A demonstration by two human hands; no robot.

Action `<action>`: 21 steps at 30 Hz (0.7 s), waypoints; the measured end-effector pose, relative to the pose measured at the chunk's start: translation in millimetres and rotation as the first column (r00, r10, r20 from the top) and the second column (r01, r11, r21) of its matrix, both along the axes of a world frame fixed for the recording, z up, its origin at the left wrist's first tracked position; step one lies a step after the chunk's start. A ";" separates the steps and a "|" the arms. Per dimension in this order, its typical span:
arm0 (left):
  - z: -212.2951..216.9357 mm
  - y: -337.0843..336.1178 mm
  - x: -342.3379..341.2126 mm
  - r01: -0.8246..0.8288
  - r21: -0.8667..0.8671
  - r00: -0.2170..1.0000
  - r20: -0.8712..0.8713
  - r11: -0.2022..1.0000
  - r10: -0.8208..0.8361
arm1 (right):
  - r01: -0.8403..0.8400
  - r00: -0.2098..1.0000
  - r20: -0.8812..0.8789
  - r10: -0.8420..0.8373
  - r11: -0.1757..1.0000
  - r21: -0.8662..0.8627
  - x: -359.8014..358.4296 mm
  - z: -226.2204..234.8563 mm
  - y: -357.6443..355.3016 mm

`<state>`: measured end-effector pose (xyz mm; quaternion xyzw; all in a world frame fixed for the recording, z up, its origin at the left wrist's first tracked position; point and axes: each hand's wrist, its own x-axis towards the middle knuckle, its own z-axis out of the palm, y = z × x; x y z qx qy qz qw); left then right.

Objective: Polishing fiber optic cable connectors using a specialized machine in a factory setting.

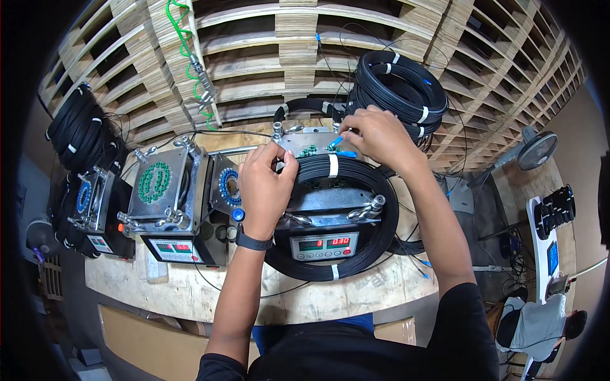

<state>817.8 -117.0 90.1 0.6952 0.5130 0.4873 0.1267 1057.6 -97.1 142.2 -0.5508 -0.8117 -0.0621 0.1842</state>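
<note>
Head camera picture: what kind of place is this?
Probably a cable workshop or factory bench: coils of black cable, metal machines with number displays, and stacked wooden pallets behind.

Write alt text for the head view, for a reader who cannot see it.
Both hands work over a metal machine with a red digital display: the left hand rests on a black cable coil, the right hand pinches a blue connector. Similar machines stand left on the wooden bench.
</note>
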 end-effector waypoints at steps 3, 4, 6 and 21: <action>-1.9 1.0 0.7 0.002 0.010 1.000 0.003 1.000 -0.002 | -0.062 0.993 0.103 0.063 0.998 -0.015 -7.5 -0.2 4.4; -1.8 1.4 0.1 0.002 0.008 1.000 0.003 1.000 -0.002 | -0.070 0.989 0.128 0.075 0.997 -0.040 -9.2 4.0 4.4; -0.2 1.0 -0.9 0.023 -0.009 0.999 0.026 1.000 -0.023 | -0.077 0.984 0.154 0.087 0.995 -0.067 -13.9 8.3 4.7; -2.2 1.3 -1.8 0.020 -0.002 0.999 0.026 1.000 -0.020 | 0.162 0.944 0.321 -0.079 0.957 -0.240 -29.6 21.8 17.5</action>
